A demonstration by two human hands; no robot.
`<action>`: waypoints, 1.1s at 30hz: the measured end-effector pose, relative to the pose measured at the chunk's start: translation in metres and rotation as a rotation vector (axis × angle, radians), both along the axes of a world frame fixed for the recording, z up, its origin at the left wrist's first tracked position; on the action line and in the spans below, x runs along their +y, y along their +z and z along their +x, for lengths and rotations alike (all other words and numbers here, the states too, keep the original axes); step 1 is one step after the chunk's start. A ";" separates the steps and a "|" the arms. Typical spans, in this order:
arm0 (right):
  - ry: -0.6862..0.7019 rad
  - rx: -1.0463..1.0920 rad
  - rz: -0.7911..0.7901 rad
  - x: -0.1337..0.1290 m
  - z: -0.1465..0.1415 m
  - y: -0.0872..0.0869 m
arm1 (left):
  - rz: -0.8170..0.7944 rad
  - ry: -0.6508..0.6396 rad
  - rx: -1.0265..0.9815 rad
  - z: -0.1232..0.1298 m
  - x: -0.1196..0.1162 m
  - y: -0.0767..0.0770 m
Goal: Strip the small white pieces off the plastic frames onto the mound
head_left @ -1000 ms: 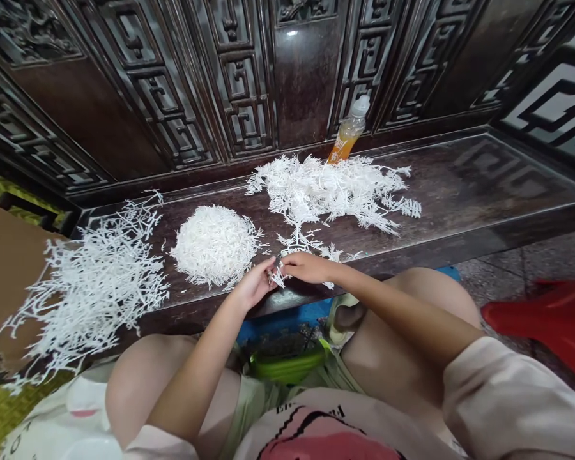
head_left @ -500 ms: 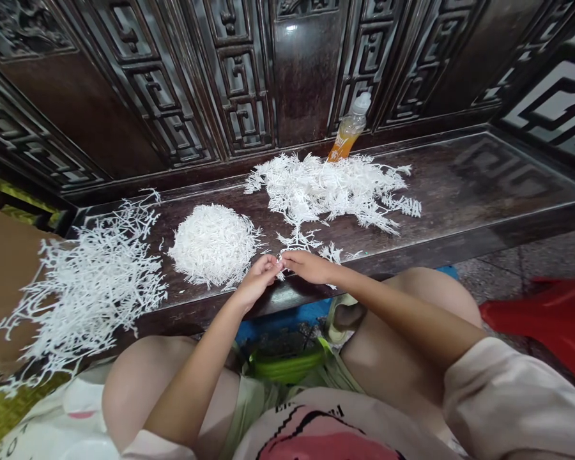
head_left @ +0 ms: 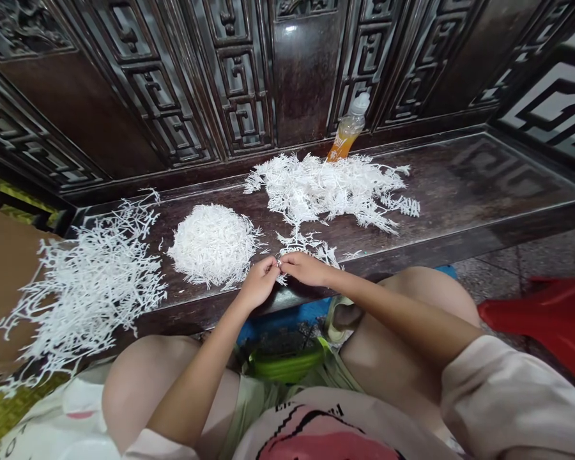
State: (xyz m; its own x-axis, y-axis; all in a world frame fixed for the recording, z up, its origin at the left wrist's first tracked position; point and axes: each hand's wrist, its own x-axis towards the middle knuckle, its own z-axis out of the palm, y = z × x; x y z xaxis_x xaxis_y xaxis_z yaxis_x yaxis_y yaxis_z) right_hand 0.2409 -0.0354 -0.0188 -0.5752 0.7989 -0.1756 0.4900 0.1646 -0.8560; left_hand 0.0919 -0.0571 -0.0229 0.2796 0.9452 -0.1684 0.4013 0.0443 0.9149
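Note:
At the bench's front edge my left hand (head_left: 260,281) and my right hand (head_left: 306,268) meet, fingers pinched on a small white branched piece (head_left: 282,279) that is mostly hidden by them. Just beyond lies a loose white sprig (head_left: 298,241), with another (head_left: 328,254) by my right hand. A round heap of short white bits (head_left: 214,246) is left of my left hand. Farther back spreads a pile of feathery white branches (head_left: 330,188). At the far left is a tangled pile of bare white stems (head_left: 96,287).
The dark wooden bench (head_left: 441,185) has a carved back (head_left: 306,76). A bottle of orange drink (head_left: 345,131) stands behind the feathery pile. Cardboard (head_left: 9,268) is at the left, a red stool (head_left: 546,313) at the right. A green object (head_left: 287,365) lies below.
My left hand has turned slightly, its fingers more curled at the pinch. My right hand has barely shifted. The loose sprig by my right hand shows a little differently.

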 end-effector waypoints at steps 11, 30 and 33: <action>0.014 -0.064 0.033 -0.001 0.002 -0.003 | 0.293 -0.011 0.146 0.000 -0.004 0.003; -0.023 0.319 -0.411 -0.006 0.000 0.022 | -0.378 0.188 -0.892 -0.010 0.001 0.018; -0.151 0.355 -0.423 -0.003 0.004 0.025 | -0.360 0.198 -0.915 -0.022 0.009 0.022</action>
State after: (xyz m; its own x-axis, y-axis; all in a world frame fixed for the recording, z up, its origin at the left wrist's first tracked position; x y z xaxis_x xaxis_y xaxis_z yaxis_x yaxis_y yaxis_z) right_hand 0.2445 -0.0387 0.0062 -0.5419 0.7793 -0.3147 0.1521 -0.2774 -0.9487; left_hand 0.0696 -0.0481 -0.0007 0.2876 0.9239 -0.2523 -0.4942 0.3688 0.7872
